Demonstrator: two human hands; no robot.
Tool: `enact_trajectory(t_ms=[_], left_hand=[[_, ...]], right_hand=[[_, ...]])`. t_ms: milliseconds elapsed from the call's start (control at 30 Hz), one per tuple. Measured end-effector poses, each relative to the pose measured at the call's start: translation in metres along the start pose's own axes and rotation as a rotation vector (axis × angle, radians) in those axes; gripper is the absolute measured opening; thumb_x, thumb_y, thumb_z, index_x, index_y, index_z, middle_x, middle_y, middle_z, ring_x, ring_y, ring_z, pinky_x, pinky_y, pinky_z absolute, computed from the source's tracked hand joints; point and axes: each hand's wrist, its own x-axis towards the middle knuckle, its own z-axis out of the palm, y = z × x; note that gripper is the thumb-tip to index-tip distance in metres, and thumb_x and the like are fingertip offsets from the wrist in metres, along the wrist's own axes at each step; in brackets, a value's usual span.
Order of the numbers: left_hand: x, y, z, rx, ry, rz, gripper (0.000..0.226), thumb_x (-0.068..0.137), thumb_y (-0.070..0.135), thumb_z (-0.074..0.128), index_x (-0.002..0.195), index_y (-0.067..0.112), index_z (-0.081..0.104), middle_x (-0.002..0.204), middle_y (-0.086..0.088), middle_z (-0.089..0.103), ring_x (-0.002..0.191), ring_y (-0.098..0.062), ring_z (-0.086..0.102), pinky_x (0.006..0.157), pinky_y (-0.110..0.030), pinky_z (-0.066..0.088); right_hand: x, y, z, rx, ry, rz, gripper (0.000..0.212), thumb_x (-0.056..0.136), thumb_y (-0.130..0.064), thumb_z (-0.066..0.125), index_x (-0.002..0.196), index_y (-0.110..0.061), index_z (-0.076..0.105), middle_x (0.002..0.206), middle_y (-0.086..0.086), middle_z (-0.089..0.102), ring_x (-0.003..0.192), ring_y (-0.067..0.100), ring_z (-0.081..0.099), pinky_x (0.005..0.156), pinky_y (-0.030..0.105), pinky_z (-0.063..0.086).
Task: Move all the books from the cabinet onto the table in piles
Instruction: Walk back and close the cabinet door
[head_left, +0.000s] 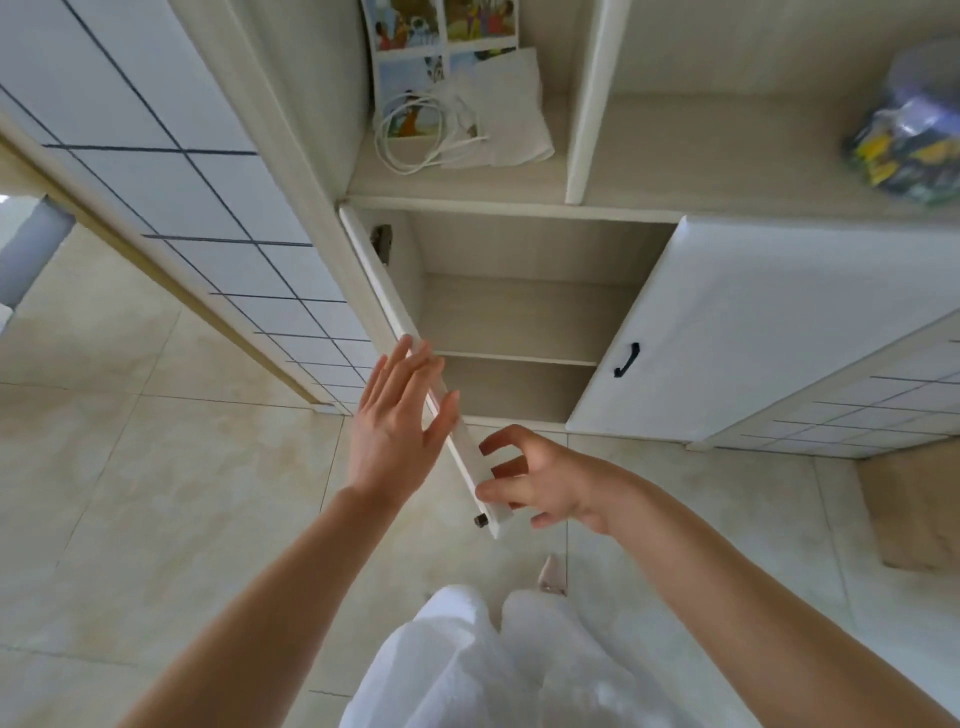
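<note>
The white cabinet (519, 312) stands in front of me with its left door (384, 296) swung out towards me, seen edge-on. Both inner shelves look bare; no book shows inside. My left hand (395, 421) is flat, fingers spread, against the door's outer face. My right hand (530, 478) curls its fingers around the door's near lower edge, beside a small dark knob (480, 519). In the open shelf above, a picture book (426, 57) leans upright behind a coiled white cable (421, 135) and a sheet of paper (504, 109). No table is visible.
The right cabinet door (727, 322) with a black handle (626, 359) is closed. A bag with colourful contents (909, 135) lies on the upper right shelf. A brown cardboard box (914, 509) sits on the tiled floor at right. My white trousers fill the bottom.
</note>
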Motion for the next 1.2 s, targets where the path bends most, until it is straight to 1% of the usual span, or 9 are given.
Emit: enact_trajectory(t_ms=[167, 267, 367, 433, 500, 600, 833, 1033, 1200], left_hand=[[0.027, 0.038, 0.039, 0.096, -0.036, -0.014, 0.044, 0.1, 0.032, 0.044, 0.132, 0.004, 0.056, 0.142, -0.011, 0.052, 0.141, -0.029, 0.035, 0.113, -0.051, 0.032], [0.052, 0.051, 0.058, 0.158, -0.085, -0.004, 0.045, 0.099, 0.031, 0.047, 0.136, 0.005, 0.052, 0.143, -0.011, 0.05, 0.142, -0.032, 0.034, 0.115, -0.05, 0.029], [0.083, 0.051, 0.073, 0.267, -0.152, 0.071, 0.046, 0.097, 0.026, 0.052, 0.138, 0.006, 0.049, 0.142, -0.013, 0.051, 0.14, -0.034, 0.036, 0.115, -0.05, 0.03], [0.104, 0.048, 0.081, 0.313, -0.186, 0.13, 0.046, 0.096, 0.021, 0.056, 0.138, 0.007, 0.049, 0.139, -0.013, 0.053, 0.138, -0.033, 0.039, 0.114, -0.05, 0.031], [0.12, 0.046, 0.09, 0.3, -0.203, 0.159, 0.048, 0.093, 0.014, 0.06, 0.139, 0.006, 0.048, 0.142, -0.012, 0.051, 0.139, -0.031, 0.039, 0.114, -0.049, 0.033], [0.134, 0.04, 0.1, 0.304, -0.234, 0.199, 0.061, 0.089, 0.005, 0.061, 0.145, 0.006, 0.038, 0.153, -0.012, 0.037, 0.144, -0.029, 0.029, 0.117, -0.046, 0.028], [0.159, 0.04, 0.124, 0.449, -0.325, 0.166, 0.079, 0.082, 0.007, 0.058, 0.151, 0.001, 0.018, 0.158, -0.024, 0.015, 0.147, -0.039, 0.011, 0.118, -0.056, 0.015], [0.179, 0.029, 0.134, 0.497, -0.363, 0.208, 0.08, 0.081, 0.009, 0.054, 0.151, -0.003, 0.016, 0.158, -0.027, 0.011, 0.146, -0.043, 0.011, 0.116, -0.061, 0.014], [0.188, 0.03, 0.14, 0.491, -0.389, 0.162, 0.082, 0.081, 0.011, 0.053, 0.151, -0.002, 0.012, 0.158, -0.026, 0.009, 0.147, -0.041, 0.009, 0.116, -0.061, 0.012]], right_hand=[[-0.016, 0.005, -0.08, -0.206, 0.057, -0.085, 0.034, 0.094, -0.028, 0.055, 0.128, -0.03, 0.046, 0.113, -0.005, 0.067, 0.097, 0.018, 0.064, 0.085, 0.03, 0.049], [-0.017, 0.004, -0.116, -0.465, 0.209, -0.169, 0.024, 0.098, -0.019, 0.044, 0.12, -0.021, 0.053, 0.093, -0.003, 0.062, 0.09, 0.023, 0.06, 0.07, 0.031, 0.045], [-0.009, 0.01, -0.117, -0.884, 0.801, -0.353, 0.043, 0.082, 0.003, 0.039, 0.119, -0.012, 0.057, 0.1, 0.006, 0.066, 0.093, 0.031, 0.064, 0.082, 0.037, 0.049], [0.005, 0.027, -0.115, -0.983, 1.031, -0.507, 0.049, 0.078, 0.0, 0.052, 0.126, -0.002, 0.057, 0.116, 0.016, 0.066, 0.106, 0.035, 0.065, 0.098, 0.048, 0.05], [0.02, 0.041, -0.124, -1.04, 0.954, -0.472, 0.07, 0.077, -0.006, 0.067, 0.141, 0.003, 0.041, 0.145, 0.022, 0.045, 0.133, 0.038, 0.046, 0.105, 0.055, 0.042], [0.034, 0.048, -0.147, -1.137, 0.95, -0.439, 0.068, 0.085, -0.007, 0.044, 0.149, 0.003, 0.024, 0.158, 0.021, 0.022, 0.145, 0.035, 0.024, 0.111, 0.054, 0.034], [0.065, 0.026, -0.182, -1.181, 1.007, -0.362, 0.071, 0.087, -0.003, 0.053, 0.148, 0.008, 0.018, 0.156, 0.029, 0.019, 0.144, 0.045, 0.018, 0.115, 0.058, 0.024], [0.081, 0.013, -0.209, -1.212, 0.976, -0.359, 0.063, 0.087, -0.003, 0.006, 0.149, 0.009, 0.009, 0.158, 0.029, 0.006, 0.146, 0.045, 0.007, 0.117, 0.058, 0.017], [0.088, 0.005, -0.219, -1.235, 1.035, -0.38, 0.064, 0.087, -0.001, 0.013, 0.15, 0.007, 0.007, 0.158, 0.028, 0.004, 0.146, 0.045, 0.007, 0.118, 0.058, 0.013]])
